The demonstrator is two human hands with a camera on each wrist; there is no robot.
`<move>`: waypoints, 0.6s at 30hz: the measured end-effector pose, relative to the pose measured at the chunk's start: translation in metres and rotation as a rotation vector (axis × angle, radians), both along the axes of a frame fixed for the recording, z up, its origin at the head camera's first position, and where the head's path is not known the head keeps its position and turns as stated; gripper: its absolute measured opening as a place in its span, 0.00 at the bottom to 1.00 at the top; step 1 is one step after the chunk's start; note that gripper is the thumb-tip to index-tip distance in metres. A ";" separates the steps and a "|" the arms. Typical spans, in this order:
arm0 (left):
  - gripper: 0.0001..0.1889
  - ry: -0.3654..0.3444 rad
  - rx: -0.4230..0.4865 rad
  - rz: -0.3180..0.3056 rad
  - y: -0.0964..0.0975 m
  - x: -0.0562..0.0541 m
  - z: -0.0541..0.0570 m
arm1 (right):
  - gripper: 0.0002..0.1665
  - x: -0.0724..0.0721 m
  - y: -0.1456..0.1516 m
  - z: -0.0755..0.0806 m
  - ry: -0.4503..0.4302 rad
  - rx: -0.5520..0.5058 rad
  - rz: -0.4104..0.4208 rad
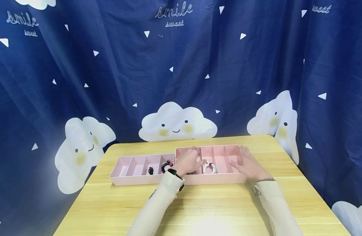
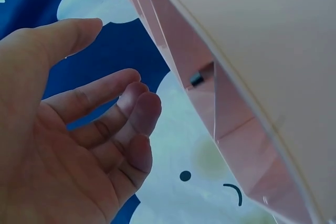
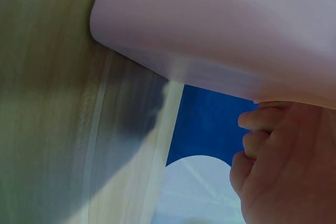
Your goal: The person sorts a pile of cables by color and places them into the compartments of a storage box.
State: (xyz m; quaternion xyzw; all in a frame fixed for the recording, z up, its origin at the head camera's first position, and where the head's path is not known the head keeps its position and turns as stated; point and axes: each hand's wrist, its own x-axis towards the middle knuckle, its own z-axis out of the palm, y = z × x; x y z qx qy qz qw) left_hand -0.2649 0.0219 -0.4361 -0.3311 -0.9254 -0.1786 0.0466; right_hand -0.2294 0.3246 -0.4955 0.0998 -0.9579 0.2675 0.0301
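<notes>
My left hand (image 1: 188,161) is over the left part of the right pink divided tray (image 1: 214,179). In the left wrist view its fingers are relaxed and slightly bent, with nothing between them, beside the tray's open side. A small dark-tipped item (image 2: 197,79) shows inside a compartment there. A white coiled cable (image 1: 209,167) lies in the compartment just right of this hand. My right hand (image 1: 251,164) rests at the tray's right end, thumb reaching over the rim above the last compartment. Its fingers lie along the outside of the end wall (image 3: 210,72).
A second pink divided tray (image 1: 133,180) adjoins on the left. It holds a small black item (image 1: 151,170) and a black coiled cable (image 1: 165,167) with a red part. Both trays stand on a wooden table (image 1: 198,203) before a blue cloud-patterned curtain (image 1: 181,72).
</notes>
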 end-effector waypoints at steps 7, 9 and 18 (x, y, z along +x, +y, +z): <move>0.15 -0.001 0.033 -0.016 -0.016 0.004 0.004 | 0.60 0.001 -0.001 0.001 -0.010 0.005 0.001; 0.16 -0.009 0.041 -0.014 -0.021 0.006 0.007 | 0.60 0.000 -0.001 0.001 -0.013 0.006 -0.001; 0.18 -0.032 0.096 -0.018 -0.044 0.011 0.021 | 0.60 -0.002 0.002 -0.001 -0.011 0.007 0.001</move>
